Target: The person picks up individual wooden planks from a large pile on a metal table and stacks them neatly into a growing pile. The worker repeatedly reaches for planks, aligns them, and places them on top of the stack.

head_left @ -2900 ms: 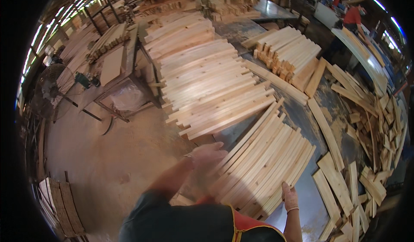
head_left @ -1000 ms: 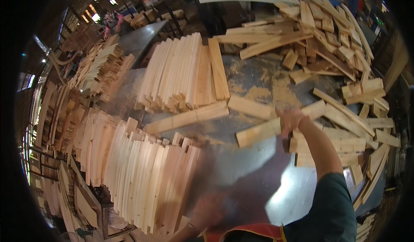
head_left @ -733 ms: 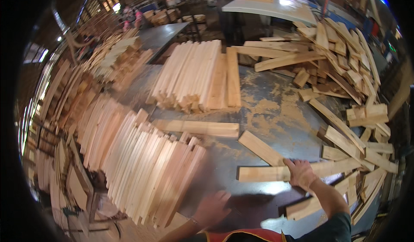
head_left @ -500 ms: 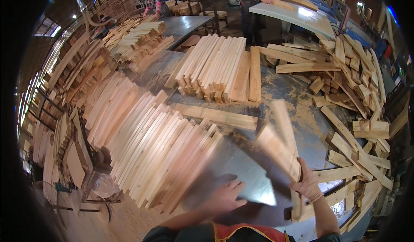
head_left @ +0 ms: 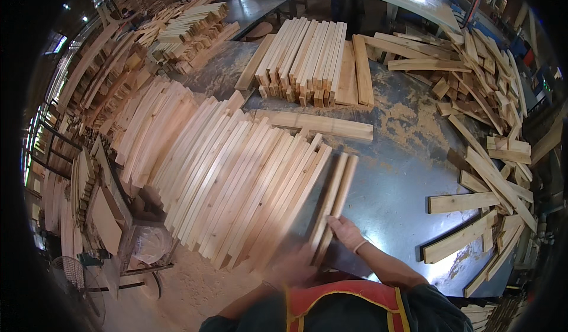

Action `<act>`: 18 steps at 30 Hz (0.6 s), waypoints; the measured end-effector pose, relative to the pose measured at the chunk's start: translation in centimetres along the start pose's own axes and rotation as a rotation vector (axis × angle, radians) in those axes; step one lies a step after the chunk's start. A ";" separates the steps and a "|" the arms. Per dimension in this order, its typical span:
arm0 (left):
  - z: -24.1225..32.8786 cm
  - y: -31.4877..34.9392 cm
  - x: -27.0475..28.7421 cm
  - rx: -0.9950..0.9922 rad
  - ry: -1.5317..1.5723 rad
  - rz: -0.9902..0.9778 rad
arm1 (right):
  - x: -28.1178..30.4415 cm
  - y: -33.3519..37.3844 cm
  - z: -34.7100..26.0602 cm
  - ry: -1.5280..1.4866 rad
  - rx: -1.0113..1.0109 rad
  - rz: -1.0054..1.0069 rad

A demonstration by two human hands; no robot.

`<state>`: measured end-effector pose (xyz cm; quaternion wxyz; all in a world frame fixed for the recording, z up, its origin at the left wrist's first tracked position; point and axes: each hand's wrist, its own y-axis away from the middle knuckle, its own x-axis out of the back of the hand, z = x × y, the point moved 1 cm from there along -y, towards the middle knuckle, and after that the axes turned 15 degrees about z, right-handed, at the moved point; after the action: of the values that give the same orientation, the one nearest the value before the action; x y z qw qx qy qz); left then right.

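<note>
Two narrow wooden boards [head_left: 332, 197] stand side by side on edge on the grey metal table [head_left: 393, 187]. My right hand [head_left: 348, 234] is closed on them from the right, its thumb and fingers near their lower half. Close to the boards' near ends is my left hand [head_left: 294, 266], smeared by motion, so its fingers cannot be read. To the left lies a long row of wooden strips [head_left: 236, 184], set on edge and packed tightly. A narrow gap parts this row from the two held boards.
A stacked pile of strips [head_left: 302, 63] sits at the far middle, with a single board [head_left: 316, 125] lying crosswise before it. Loose boards [head_left: 461, 237] heap along the right. A clear plastic bag [head_left: 152, 244] hangs at the left. Beyond, another person stands by a white table [head_left: 408, 1].
My right hand has carried the two boards leftward, from splayed apart to side by side near the row. My left hand has shifted toward the row's near end. The view has tilted down.
</note>
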<state>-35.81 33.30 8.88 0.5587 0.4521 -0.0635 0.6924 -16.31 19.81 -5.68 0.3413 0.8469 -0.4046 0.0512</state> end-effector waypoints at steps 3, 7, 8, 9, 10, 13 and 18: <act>0.6 -2.7 0.6 -0.325 -0.234 0.586 | -1.1 -1.6 -4.1 0.049 0.492 -0.235; -3.9 -8.7 -1.6 -0.387 -0.407 0.811 | 4.4 -8.0 -10.2 -0.013 0.085 -0.703; -5.2 -9.5 -2.0 -0.417 -0.383 0.746 | 7.1 -11.5 -11.0 0.065 0.165 -0.572; -5.8 -10.1 -2.3 -0.442 -0.360 0.739 | 9.2 -15.2 -12.1 0.126 0.256 -0.444; -7.1 -10.8 -3.3 -0.433 -0.336 0.808 | 10.4 -16.8 -14.7 0.410 0.440 -0.075; -3.4 -10.2 -0.2 -0.449 -0.357 0.877 | 12.1 -23.0 -16.8 0.928 0.787 0.449; -4.2 -10.4 -1.7 -0.387 -0.326 0.925 | 10.2 -26.5 -21.0 1.121 0.700 0.209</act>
<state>-29.56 38.37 0.94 0.2509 0.3675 -0.4691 0.7629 13.58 37.85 -0.18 0.1982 0.7093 -0.2053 0.6445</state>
